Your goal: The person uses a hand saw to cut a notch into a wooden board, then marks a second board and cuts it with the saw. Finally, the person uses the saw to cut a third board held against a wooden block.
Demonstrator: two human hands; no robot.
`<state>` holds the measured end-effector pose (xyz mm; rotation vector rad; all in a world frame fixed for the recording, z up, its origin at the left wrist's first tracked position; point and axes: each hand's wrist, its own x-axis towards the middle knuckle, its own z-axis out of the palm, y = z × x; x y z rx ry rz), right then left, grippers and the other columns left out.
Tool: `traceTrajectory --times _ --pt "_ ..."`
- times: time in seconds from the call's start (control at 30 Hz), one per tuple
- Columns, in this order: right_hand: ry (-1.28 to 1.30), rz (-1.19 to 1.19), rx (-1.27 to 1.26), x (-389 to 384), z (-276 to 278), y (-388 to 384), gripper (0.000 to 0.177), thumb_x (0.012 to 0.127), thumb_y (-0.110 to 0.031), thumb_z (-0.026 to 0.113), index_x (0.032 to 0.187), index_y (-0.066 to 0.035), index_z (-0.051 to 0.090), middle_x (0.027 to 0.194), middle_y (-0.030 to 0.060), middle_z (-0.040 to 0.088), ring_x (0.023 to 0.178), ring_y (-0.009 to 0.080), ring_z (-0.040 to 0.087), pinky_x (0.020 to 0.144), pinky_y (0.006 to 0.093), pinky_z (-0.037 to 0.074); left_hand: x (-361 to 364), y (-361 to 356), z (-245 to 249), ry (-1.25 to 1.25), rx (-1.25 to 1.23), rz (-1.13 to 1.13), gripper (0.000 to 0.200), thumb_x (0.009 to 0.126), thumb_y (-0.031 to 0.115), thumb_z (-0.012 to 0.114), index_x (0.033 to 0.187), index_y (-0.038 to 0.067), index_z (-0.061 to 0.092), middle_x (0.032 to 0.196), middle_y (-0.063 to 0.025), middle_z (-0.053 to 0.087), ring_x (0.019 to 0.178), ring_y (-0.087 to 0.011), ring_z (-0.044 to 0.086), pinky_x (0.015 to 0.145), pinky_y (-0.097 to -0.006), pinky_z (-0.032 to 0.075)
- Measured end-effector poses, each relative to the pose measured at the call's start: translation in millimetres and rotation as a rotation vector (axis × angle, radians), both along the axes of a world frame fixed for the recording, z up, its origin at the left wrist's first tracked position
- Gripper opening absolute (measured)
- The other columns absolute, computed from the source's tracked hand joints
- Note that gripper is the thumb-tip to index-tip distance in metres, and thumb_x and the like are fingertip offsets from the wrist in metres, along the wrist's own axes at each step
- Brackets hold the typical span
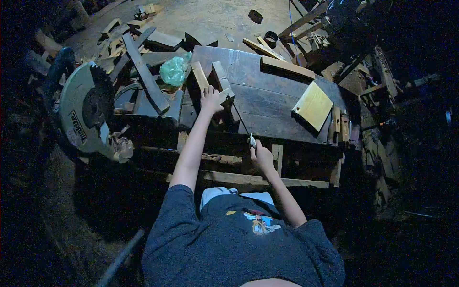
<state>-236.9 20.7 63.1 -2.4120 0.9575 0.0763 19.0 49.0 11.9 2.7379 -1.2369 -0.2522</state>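
Observation:
My left hand (210, 100) grips a short wood block (225, 97) near the left end of the dark workbench (258, 103), its fingers over the top. Beyond the fingers lies a pale wood strip (198, 72), with a darker notched wood piece (218, 71) beside it. My right hand (263, 158) is closed around the pale handle of a handsaw (252, 139) at the bench's front edge. The saw's thin dark blade slants away toward the block, its far end right at the block's side.
A miter saw (79, 107) with a toothed disc stands at left. A green plastic bag (174, 71) and a long board (143, 71) lie beside the bench. A yellowish board (313, 106), a wood bar (287, 67) and wooden hand planes (340, 125) rest on the bench's right part.

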Motion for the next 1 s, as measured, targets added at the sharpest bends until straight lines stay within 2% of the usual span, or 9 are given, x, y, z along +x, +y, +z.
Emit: traceTrajectory --times 0.07,0.13,0.17,0.27,0.47,0.8,0.87,1.0 --pt "0.021 0.021 -0.026 1.0 0.6 -4.9 0.020 0.075 -0.019 0.044 0.090 -0.006 0.041 0.060 0.0187 0.053 0.057 0.0350 0.052 0.049 0.0443 0.040 4.3 3.1 -4.8 -0.011 -0.064 -0.023 0.061 0.046 0.028 0.071 0.097 0.007 0.044 0.103 -0.0105 0.036 0.103 -0.0273 0.032 0.089 -0.0390 0.026" --pt "0.017 0.073 -0.065 4.7 -0.4 -9.5 0.019 0.075 -0.019 0.044 0.089 -0.006 0.041 0.059 0.0181 0.053 0.054 0.0347 0.052 0.048 0.0437 0.040 6.9 6.4 -9.2 0.003 -0.176 -0.185 0.058 0.044 0.026 0.071 0.094 0.010 0.046 0.101 -0.0081 0.037 0.103 -0.0263 0.033 0.088 -0.0390 0.027" --pt "0.020 0.080 -0.063 7.1 -1.5 -11.4 0.019 0.075 -0.019 0.044 0.089 -0.006 0.041 0.059 0.0181 0.053 0.054 0.0347 0.052 0.048 0.0437 0.040 6.8 6.5 -11.9 -0.065 -0.185 -0.226 0.057 0.042 0.026 0.072 0.091 0.011 0.047 0.099 -0.0073 0.040 0.101 -0.0251 0.034 0.088 -0.0388 0.028" --pt "0.029 0.092 -0.069 14.8 -4.9 -14.8 0.020 0.076 -0.020 0.044 0.089 -0.005 0.041 0.058 0.0180 0.052 0.052 0.0341 0.052 0.046 0.0430 0.041 -0.7 5.8 -6.4 -0.155 -0.127 -0.108 0.053 0.045 0.025 0.070 0.090 0.010 0.048 0.095 -0.0080 0.044 0.099 -0.0244 0.036 0.088 -0.0381 0.027" --pt "0.061 0.109 -0.059 25.7 -15.4 -16.2 0.022 0.076 -0.020 0.044 0.089 -0.002 0.040 0.055 0.0186 0.052 0.051 0.0336 0.052 0.045 0.0428 0.041 -6.2 -3.2 1.1 -0.113 -0.092 0.057 0.043 0.048 0.022 0.065 0.086 0.007 0.050 0.095 -0.0084 0.045 0.099 -0.0250 0.036 0.089 -0.0368 0.024" --pt "0.201 0.082 0.065 24.2 19.9 -20.5 0.020 0.075 -0.018 0.044 0.088 -0.002 0.040 0.058 0.0200 0.052 0.055 0.0354 0.052 0.048 0.0437 0.042 -2.6 -3.9 -4.2 -0.112 -0.122 -0.002 0.043 0.049 0.020 0.065 0.087 0.008 0.049 0.093 -0.0073 0.047 0.101 -0.0220 0.036 0.089 -0.0349 0.025" --pt "0.136 0.161 0.012 34.5 18.1 -26.9 0.020 0.074 -0.018 0.046 0.083 -0.002 0.039 0.054 0.0171 0.052 0.051 0.0343 0.053 0.046 0.0428 0.043 1.1 -6.5 -8.6 -0.122 -0.112 0.021 0.042 0.049 0.020 0.065 0.086 0.008 0.049 0.093 -0.0073 0.047 0.101 -0.0220 0.037 0.089 -0.0353 0.025" --pt "0.150 0.239 -0.027 39.5 35.1 -37.1 0.016 0.074 -0.013 0.042 0.084 -0.001 0.039 0.060 0.0195 0.053 0.056 0.0341 0.054 0.049 0.0421 0.043 3.0 -7.1 -8.4 -0.141 -0.073 -0.003 0.042 0.048 0.019 0.065 0.086 0.008 0.049 0.093 -0.0074 0.047 0.102 -0.0220 0.036 0.090 -0.0364 0.025"
